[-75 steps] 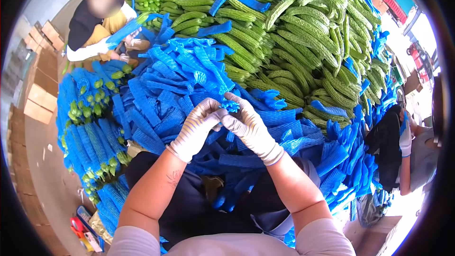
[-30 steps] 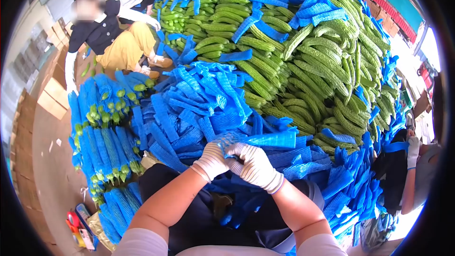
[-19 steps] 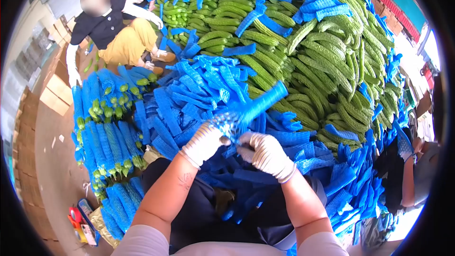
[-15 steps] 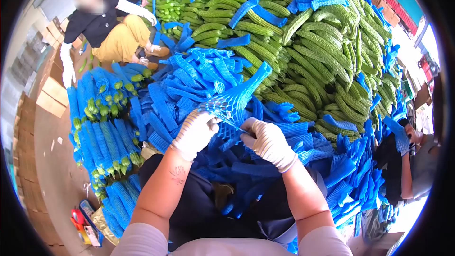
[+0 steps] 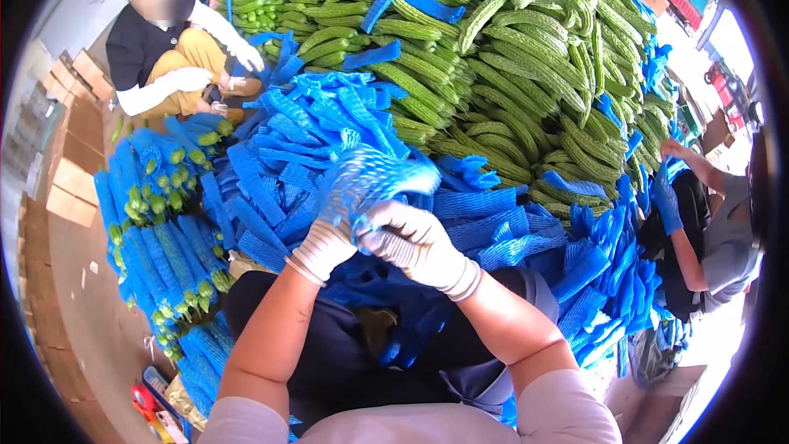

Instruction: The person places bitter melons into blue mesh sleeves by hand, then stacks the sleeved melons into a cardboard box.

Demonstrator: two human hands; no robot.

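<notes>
A blue mesh sleeve (image 5: 382, 174) is at both gloved hands, partly blurred. My left hand (image 5: 333, 226) is inside or behind the mesh, its fingers covered by it. My right hand (image 5: 407, 247) is closed, its curled fingers pressed against the mesh's lower edge and close to my left hand. Under and around the hands lies a heap of loose blue sleeves (image 5: 279, 181). Green ridged gourds (image 5: 526, 74) are piled behind it. Rows of gourds in blue sleeves (image 5: 177, 251) lie to the left.
A person (image 5: 156, 49) in a black top crouches at the upper left. Another person (image 5: 723, 230) sits at the right edge with a blue sleeve. Cardboard boxes (image 5: 74, 189) stand along the left. Red tape (image 5: 143, 397) lies on the floor at the lower left.
My hands have come together, and the mesh, earlier stretched up and to the right between them, now bunches over my left hand. The view has shifted slightly. Both other people have changed posture.
</notes>
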